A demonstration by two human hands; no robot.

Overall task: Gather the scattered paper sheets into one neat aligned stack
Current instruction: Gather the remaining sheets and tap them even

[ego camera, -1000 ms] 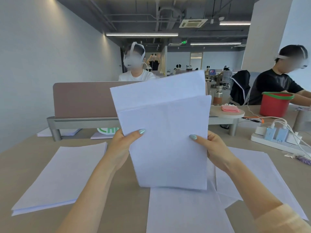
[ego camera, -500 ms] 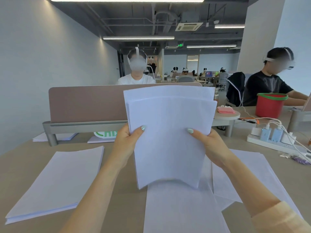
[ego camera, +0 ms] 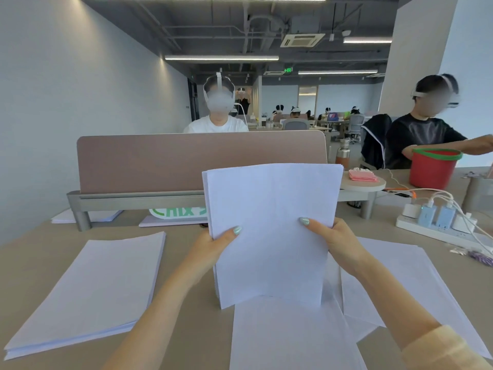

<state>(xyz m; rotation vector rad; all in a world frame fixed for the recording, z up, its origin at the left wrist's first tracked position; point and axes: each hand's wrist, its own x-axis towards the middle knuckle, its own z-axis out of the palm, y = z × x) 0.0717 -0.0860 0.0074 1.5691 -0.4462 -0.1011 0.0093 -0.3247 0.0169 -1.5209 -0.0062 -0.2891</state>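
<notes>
Over the desk point(ego camera: 202, 324) we pinch the sheaf point(ego camera: 269, 236) upright with both hands' fingers point(ego camera: 231, 234), squaring edges; next, probably tap its bottom edge down.

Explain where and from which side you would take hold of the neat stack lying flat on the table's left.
Grip the stack at its near short edge, coming from the person's side: there the layered sheets show a thick edge facing the viewer, and bare table beside it leaves room for fingers beneath, probably.
</notes>
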